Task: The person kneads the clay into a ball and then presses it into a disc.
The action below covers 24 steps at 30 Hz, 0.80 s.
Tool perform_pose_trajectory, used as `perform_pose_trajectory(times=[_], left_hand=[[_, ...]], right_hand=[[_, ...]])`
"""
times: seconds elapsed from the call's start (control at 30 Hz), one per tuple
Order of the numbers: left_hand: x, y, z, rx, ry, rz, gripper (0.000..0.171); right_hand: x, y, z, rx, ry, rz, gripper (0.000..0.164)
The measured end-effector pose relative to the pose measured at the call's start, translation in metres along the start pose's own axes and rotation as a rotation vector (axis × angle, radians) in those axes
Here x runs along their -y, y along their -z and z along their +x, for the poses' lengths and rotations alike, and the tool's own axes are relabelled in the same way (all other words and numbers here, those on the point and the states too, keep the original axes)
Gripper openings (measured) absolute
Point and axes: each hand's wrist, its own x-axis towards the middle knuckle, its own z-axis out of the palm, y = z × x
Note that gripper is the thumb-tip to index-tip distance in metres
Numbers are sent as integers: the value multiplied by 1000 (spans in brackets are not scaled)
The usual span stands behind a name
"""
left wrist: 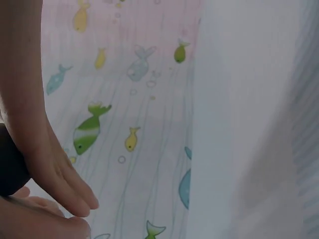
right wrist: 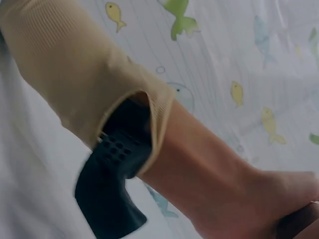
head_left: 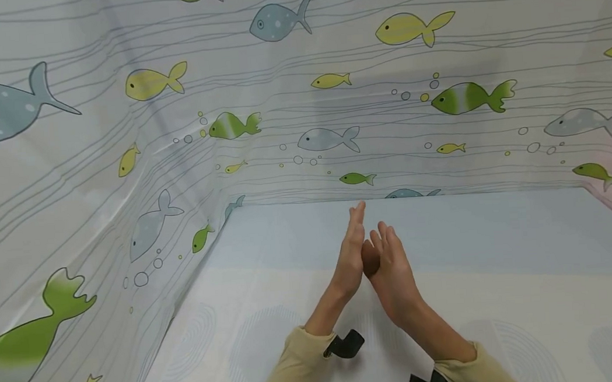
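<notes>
- Two bare hands, the left hand (head_left: pixel 349 261) and right hand (head_left: pixel 395 276), face each other above a pale table (head_left: pixel 282 239), palms nearly together, fingers mostly straight rather than curled into a grip.
- Between the palms sits a dark, rounded object (head_left: pixel 370 258), partly hidden; its exact shape cannot be told.
- Pressure from the palms alone appears to hold it: should either one ease off, the object could drop to the tabletop and, if round, roll.
- Uneven pushing, or one palm sliding past its partner, might squeeze it out of the gap.
- Black wrist mounts (head_left: pixel 349 344) jut from tan sleeves (head_left: pixel 298 364); forearms drawn too close could knock them together, jolting the hold.
</notes>
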Motion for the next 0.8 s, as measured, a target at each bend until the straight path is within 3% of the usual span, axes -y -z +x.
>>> perform_pose_trajectory(times=[0.33, 0.53, 0.8], left_hand=[[-10, -30, -10, 174, -75, 72, 76], [-20, -32, -14, 162, -51, 75, 75], [-31, -30, -15, 128, -75, 86, 73]], right_hand=[[0, 28, 19, -159, 13, 146, 75], [-6, 34, 25, -158, 20, 183, 74], [-20, 39, 29, -146, -15, 221, 75]])
